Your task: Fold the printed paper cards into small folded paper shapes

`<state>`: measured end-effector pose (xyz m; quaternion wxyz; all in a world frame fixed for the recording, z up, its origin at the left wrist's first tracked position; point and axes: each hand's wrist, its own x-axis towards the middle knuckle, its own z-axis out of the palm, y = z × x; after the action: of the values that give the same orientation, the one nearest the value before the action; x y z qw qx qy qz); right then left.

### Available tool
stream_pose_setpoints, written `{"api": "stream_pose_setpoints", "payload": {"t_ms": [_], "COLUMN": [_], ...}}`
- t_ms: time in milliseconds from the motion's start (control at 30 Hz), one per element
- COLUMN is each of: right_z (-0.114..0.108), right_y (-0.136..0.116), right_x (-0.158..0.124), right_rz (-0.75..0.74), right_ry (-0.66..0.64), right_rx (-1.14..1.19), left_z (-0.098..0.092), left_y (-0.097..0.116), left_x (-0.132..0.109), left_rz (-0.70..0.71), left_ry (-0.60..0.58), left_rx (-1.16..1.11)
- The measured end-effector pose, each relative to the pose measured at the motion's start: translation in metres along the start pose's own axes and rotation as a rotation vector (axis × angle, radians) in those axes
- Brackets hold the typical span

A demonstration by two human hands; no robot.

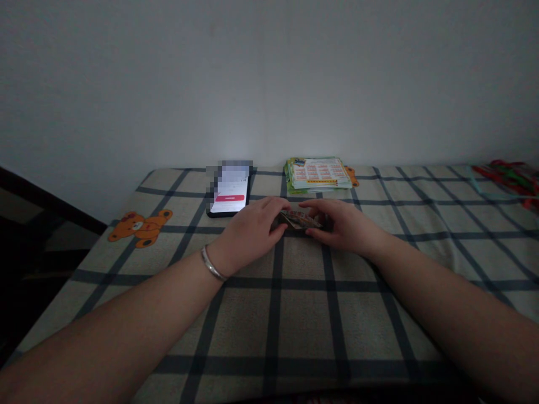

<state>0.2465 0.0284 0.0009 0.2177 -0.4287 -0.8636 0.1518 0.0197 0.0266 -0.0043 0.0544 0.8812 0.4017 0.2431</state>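
Note:
Low over the checked cloth, a small printed card [300,219] is tilted between my two hands, most of it shaded and partly covered by fingers. My left hand [261,225], with a silver bangle at the wrist, is closed on the card's left end, thumb below and fingers above. On the other end my right hand [337,223] is closed the same way, its fingers curled. Whether it is one card or several together, I cannot tell. Just beyond the hands lies a stack of calendar cards [320,172] with red-printed grids and green edges.
A phone [229,196] with a lit screen lies left of the stack, near the wall [269,84]. Bear figures, one at the left [141,227], show on the checked tablecloth [303,314]. Red and green items [509,177] lie at the far right. Dark furniture [46,207] stands beyond the left edge.

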Motion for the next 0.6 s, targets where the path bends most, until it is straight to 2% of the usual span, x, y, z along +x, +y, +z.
{"api": "stream_pose_setpoints", "payload": {"t_ms": [133, 267, 467, 600], "right_z": [0.0021, 0.0001, -0.0018, 0.0018], "right_y": [0.0028, 0.0051, 0.0076, 0.0079], "right_x": [0.0002, 0.0005, 0.0003, 0.0015], "right_rz": [-0.069, -0.140, -0.134, -0.096], "right_ry": [0.093, 0.155, 0.059, 0.058], "right_rx": [-0.081, -0.042, -0.005, -0.036], "left_z": [0.0005, -0.0004, -0.0021, -0.0052], "left_y": [-0.0014, -0.0009, 0.0016, 0.0059], "left_x": [0.0011, 0.0020, 0.0023, 0.0019], "left_rz": [0.066, 0.076, -0.031, -0.016], "left_ry": [0.039, 0.044, 0.028, -0.058], "left_rx": [0.020, 0.046, 0.141, 0.260]}}
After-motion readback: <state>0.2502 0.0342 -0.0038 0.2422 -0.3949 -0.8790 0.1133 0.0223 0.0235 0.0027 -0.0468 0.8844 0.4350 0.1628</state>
